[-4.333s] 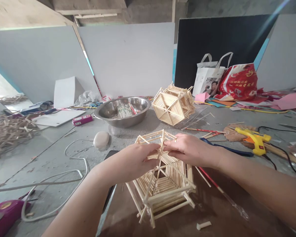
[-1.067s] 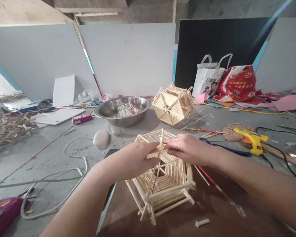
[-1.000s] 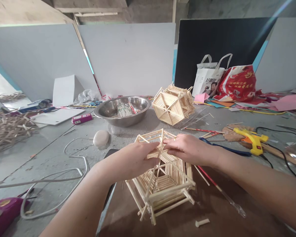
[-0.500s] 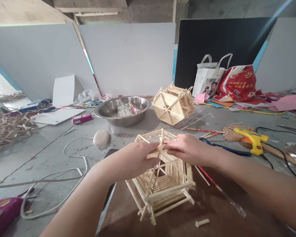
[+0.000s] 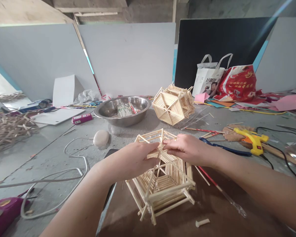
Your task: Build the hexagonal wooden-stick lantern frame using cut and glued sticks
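Observation:
A hexagonal frame of pale wooden sticks point(image 5: 166, 185) rests on a brown board point(image 5: 224, 219) in front of me. Its sides are layered with sticks, and thin spokes meet over the top. From the left, my left hand point(image 5: 135, 159) grips the spokes near their meeting point, thumb apart from the fingers. My right hand point(image 5: 188, 149) holds the same spot from the right, fingertips almost meeting those of the left. Exactly what lies under the fingertips is hidden. A short stick piece point(image 5: 202, 223) and a red-and-pale stick point(image 5: 212, 182) lie on the board.
Behind stand a steel basin point(image 5: 106, 115) with packets inside and a second stick frame point(image 5: 169, 108). A yellow glue gun point(image 5: 255, 140) with black cord lies right, near blue-handled pliers point(image 5: 227, 148). On the left are a white cable point(image 5: 49, 180), a purple tool point(image 5: 5, 210) and heaped sticks point(image 5: 10, 131).

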A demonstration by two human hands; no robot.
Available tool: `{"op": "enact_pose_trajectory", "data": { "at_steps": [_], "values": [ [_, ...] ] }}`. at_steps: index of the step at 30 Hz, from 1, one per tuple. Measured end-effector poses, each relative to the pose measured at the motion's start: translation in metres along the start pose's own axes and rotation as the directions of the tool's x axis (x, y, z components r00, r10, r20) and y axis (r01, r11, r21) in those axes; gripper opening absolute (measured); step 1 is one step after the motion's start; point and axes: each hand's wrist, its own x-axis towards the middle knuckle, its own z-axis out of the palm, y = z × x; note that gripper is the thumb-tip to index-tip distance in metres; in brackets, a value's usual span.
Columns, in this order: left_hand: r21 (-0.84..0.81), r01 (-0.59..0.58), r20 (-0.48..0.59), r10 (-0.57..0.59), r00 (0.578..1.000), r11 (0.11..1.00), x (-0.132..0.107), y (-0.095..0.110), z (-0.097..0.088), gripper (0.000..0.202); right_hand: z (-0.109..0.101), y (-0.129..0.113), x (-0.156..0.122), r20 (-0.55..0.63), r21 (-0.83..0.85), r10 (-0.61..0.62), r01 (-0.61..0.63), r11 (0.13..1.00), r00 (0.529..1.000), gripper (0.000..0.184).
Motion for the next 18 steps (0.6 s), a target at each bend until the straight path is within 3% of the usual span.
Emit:
{"op": "enact_pose_trajectory", "data": {
  "at_steps": [18],
  "values": [
    [-0.013,-0.019,-0.032,0.019,0.999,1.0,-0.0007,-0.0016,0.0006,0.022,-0.0016,-0.0009,0.0005,0.016,0.037,0.015,-0.016,0.999,1.0,0.031]
  ]
}}
